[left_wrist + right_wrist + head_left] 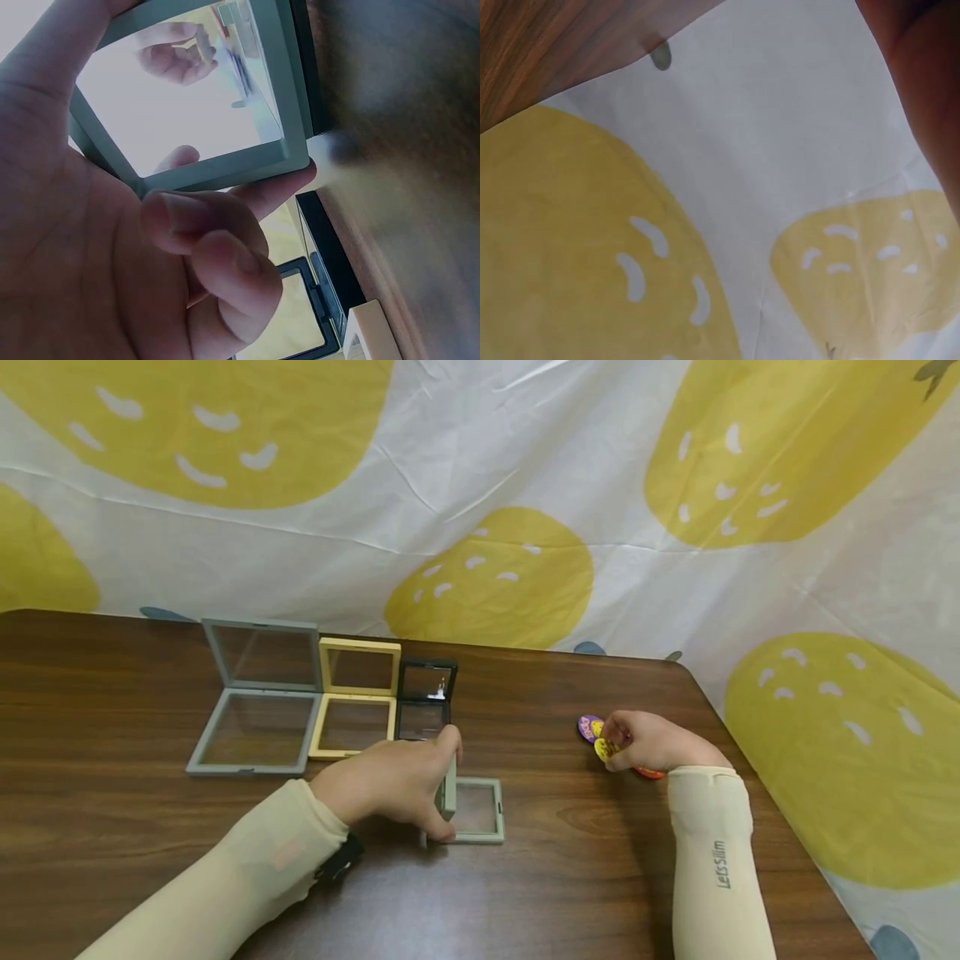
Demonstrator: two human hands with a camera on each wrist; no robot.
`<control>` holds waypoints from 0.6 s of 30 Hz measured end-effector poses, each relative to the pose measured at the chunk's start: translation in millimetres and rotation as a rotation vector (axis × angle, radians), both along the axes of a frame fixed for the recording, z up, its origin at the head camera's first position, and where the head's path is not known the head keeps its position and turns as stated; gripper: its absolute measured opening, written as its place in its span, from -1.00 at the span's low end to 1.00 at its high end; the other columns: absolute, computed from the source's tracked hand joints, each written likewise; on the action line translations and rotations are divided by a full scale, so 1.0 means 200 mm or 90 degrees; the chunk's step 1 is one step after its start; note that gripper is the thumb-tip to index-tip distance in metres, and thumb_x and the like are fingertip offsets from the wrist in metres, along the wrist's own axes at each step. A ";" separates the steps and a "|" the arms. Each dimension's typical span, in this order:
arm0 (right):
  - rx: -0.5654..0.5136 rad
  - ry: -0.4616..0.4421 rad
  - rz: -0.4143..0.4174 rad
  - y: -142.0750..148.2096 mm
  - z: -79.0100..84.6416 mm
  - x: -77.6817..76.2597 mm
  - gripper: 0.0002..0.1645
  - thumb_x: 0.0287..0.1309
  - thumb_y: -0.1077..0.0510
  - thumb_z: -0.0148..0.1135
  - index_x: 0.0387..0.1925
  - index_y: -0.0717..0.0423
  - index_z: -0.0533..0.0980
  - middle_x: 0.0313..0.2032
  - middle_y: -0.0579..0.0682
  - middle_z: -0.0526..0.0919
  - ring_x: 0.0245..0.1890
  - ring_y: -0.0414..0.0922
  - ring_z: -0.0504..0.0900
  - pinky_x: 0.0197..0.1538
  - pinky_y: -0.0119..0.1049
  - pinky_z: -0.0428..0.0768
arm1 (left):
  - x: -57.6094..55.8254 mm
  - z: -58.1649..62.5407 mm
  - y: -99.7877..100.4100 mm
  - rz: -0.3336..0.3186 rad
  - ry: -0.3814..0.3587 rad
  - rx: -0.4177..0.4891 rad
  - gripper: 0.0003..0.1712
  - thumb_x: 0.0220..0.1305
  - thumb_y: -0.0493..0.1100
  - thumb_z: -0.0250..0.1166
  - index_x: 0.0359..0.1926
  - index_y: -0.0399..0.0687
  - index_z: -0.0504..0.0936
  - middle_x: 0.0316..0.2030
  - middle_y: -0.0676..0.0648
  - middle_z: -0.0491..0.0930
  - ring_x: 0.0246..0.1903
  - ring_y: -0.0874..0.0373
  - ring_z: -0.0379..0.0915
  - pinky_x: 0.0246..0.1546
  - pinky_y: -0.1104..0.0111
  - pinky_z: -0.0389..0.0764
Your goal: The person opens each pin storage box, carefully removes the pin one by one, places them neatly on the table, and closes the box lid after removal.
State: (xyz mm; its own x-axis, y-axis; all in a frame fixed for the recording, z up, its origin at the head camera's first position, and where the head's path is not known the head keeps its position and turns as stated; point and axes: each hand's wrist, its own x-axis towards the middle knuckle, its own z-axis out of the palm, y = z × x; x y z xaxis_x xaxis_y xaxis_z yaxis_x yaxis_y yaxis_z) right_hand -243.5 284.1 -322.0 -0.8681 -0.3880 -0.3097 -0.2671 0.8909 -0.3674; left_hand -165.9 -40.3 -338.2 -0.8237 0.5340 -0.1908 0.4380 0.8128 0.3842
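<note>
My left hand (393, 777) grips the raised half of a small green hinged display frame (480, 842), thumb and fingers at its opposite edges. The frame's other half lies flat on the table. In the left wrist view, the green frame (217, 171) has a clear panel in which another hand shows, and the left hand (97, 247) has two fingers curled beside it. Over at the right, my right hand (652, 739) pinches a yellow round badge (602, 750). A purple badge (587, 727) and a red badge (651, 773) lie partly hidden around it.
Left of the green frame stand three opened hinged frames: a large grey-blue one (251, 770), a yellow one (315, 735) and a small black one (427, 662). They rest on the brown wooden table (555, 893). A lemon-patterned cloth (615, 593) hangs behind and along the right edge.
</note>
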 end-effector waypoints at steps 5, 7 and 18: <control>0.016 -0.024 -0.014 0.00 -0.02 -0.01 -0.55 -0.05 0.21 0.37 -0.09 0.23 0.45 -0.26 0.07 0.52 -0.24 -0.07 0.47 -0.12 -0.18 0.46 | 0.00 0.00 0.00 0.002 -0.003 -0.003 -0.15 -0.24 0.16 0.53 -0.05 0.00 0.20 -0.50 0.07 0.48 -0.54 0.16 0.40 -0.42 0.27 0.43; 0.017 -0.024 -0.013 0.00 -0.02 0.00 -0.53 -0.07 0.21 0.37 -0.08 0.25 0.45 -0.24 0.09 0.54 -0.22 -0.06 0.49 -0.08 -0.15 0.47 | 0.00 0.00 0.00 0.001 -0.003 -0.004 -0.15 -0.24 0.16 0.53 -0.05 -0.01 0.20 -0.50 0.06 0.48 -0.55 0.16 0.39 -0.42 0.28 0.43; 0.051 -0.037 -0.057 -0.03 -0.05 -0.01 -0.61 -0.09 0.15 0.41 -0.19 0.19 0.49 -0.23 0.05 0.58 -0.22 -0.07 0.47 -0.12 -0.20 0.45 | 0.00 0.00 0.00 0.004 -0.006 -0.004 -0.15 -0.24 0.16 0.53 -0.05 0.00 0.20 -0.51 0.07 0.48 -0.54 0.16 0.39 -0.40 0.26 0.43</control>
State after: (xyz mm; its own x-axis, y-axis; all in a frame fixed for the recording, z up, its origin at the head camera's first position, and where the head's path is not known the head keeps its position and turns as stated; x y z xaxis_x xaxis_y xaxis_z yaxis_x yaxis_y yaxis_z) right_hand -245.9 277.8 -332.2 -0.8777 -0.2821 -0.3873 -0.1663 0.9374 -0.3059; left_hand -166.3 -39.9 -337.9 -0.8253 0.5277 -0.2010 0.4295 0.8177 0.3833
